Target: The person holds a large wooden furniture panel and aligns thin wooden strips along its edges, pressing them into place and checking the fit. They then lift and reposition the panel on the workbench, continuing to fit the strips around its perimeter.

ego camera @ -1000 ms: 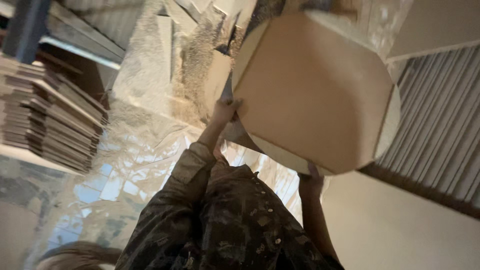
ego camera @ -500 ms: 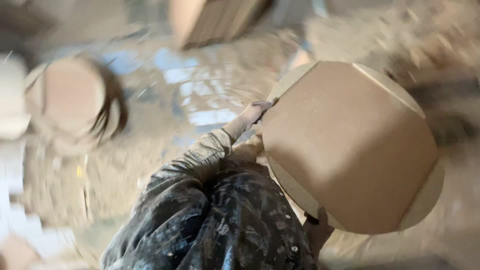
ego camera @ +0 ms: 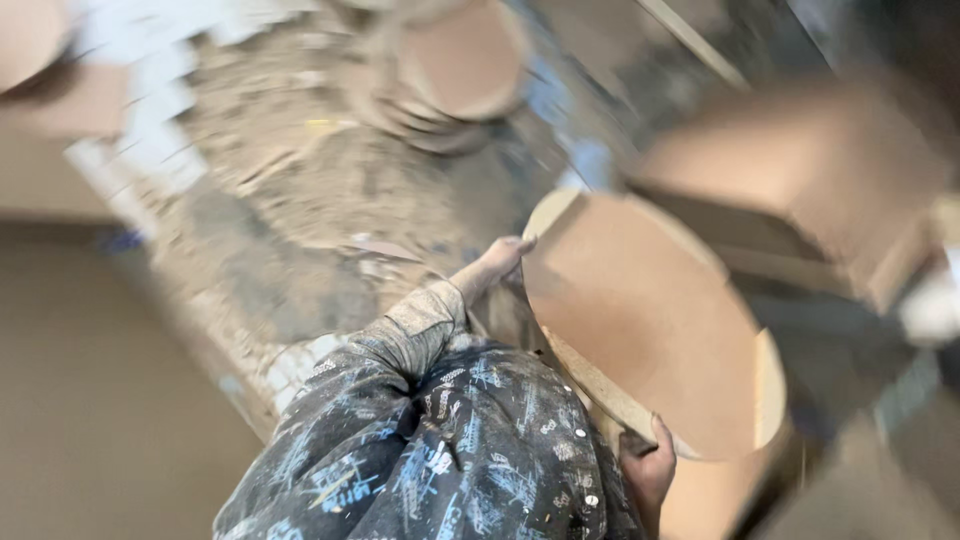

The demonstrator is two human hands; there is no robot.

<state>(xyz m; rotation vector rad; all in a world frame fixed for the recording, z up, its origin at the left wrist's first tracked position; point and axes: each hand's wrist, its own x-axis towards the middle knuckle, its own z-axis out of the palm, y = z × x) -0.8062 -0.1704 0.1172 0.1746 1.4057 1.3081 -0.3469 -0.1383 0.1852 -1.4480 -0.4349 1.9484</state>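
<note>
Containers: none discernible; frame heavily blurred. One flat brown cardboard panel (ego camera: 650,320), corners cut to a rounded outline, tilted, carried in front of torso over debris-strewn floor (ego camera: 300,200). Left hand (ego camera: 497,262) gripping panel's upper left edge, fingers curled onto it. Right hand (ego camera: 648,470) clasping lower edge, thumb over rim. Similar rounded cardboard pieces stacked on floor (ego camera: 455,70) well apart; count unclear. Patterned sleeve (ego camera: 400,350) on left arm.
</note>
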